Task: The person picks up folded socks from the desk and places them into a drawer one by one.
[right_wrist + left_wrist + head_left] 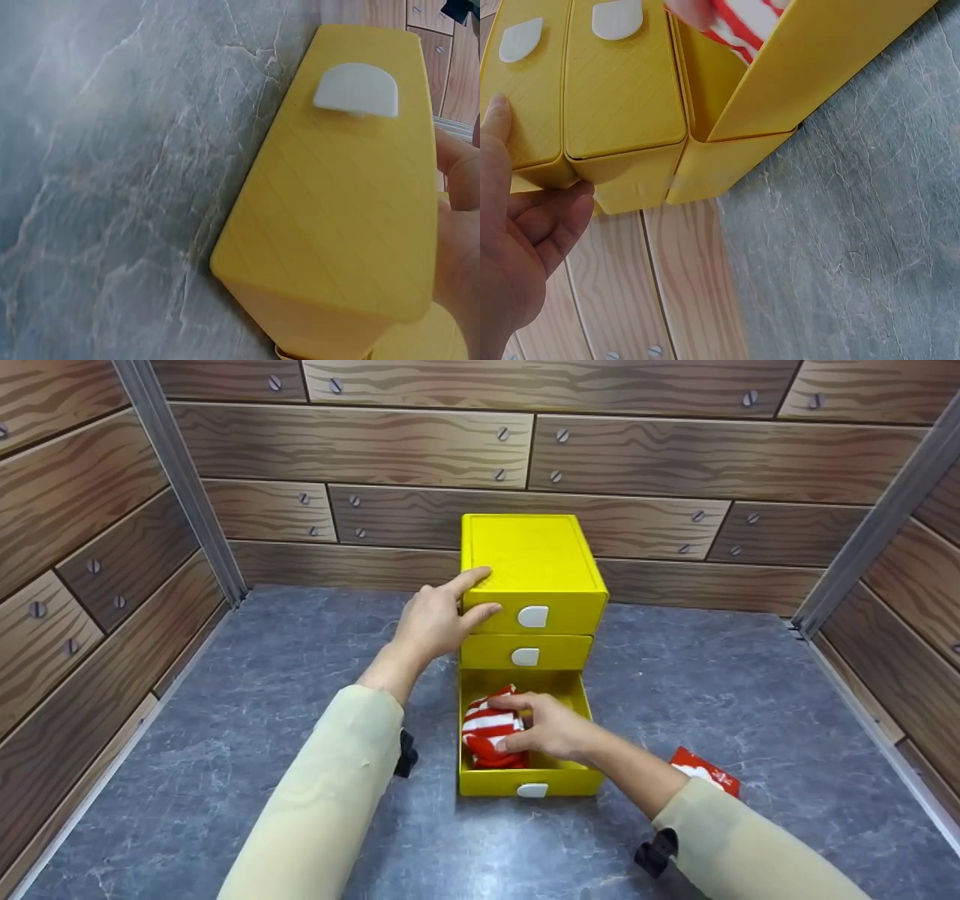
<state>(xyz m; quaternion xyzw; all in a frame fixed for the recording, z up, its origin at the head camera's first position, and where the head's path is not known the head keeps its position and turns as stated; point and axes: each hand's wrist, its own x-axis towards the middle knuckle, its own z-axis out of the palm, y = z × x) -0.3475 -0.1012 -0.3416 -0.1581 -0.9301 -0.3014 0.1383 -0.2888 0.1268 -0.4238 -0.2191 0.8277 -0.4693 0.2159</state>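
A person's left hand [435, 619] steadies a yellow chest [534, 577] of three drawers on a grey marbled worktop [262, 720], fingers straight and relaxed: the index finger lies along the front left edge of the chest's top, and the thumb presses the face of the top drawer beside its white pull [532, 616]. In the left wrist view the same hand [517, 255] cups the chest's corner with an open palm. The bottom drawer [530, 780] stands pulled out toward the person, while the middle drawer [525, 651] sits closed above it. Inside the open drawer lies a bunched red-and-white striped cloth [487, 731], filling its left half. The right hand [547, 727] reaches into the drawer from the right and grasps the cloth, thumb on top and fingers curled against its side. The right wrist view shows only the drawer's yellow front [352, 202] with its white pull [356, 90] over the worktop, the hand barely entering at the frame's right edge. A second red-and-white item [703, 771] lies on the worktop just behind the right forearm, well apart from the chest. Wood-grain panels [375, 442] wall the worktop on three sides.
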